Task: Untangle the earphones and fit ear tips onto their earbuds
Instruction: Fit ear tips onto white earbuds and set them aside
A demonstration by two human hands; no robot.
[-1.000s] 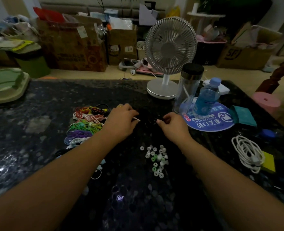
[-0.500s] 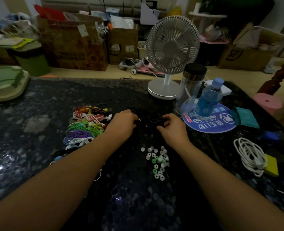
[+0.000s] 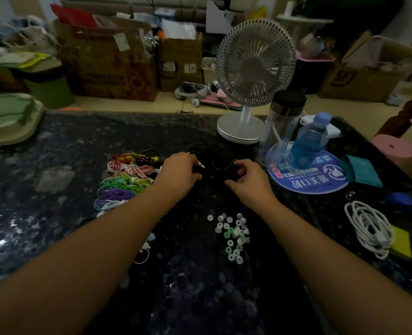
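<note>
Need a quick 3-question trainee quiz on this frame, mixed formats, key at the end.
1. True or false: the ear tips lie nearer the person than both hands.
2. Multiple choice: what are the left hand and right hand working on? A) the white cable B) a black earphone cord C) the blue bottle
3. Fill in: the pile of coloured earphones lies on the person's ____ side of the hands.

Key: 1 true. 2 B; both hands pinch the dark cord between them, though its detail is hard to see against the black table. 3 left.
</note>
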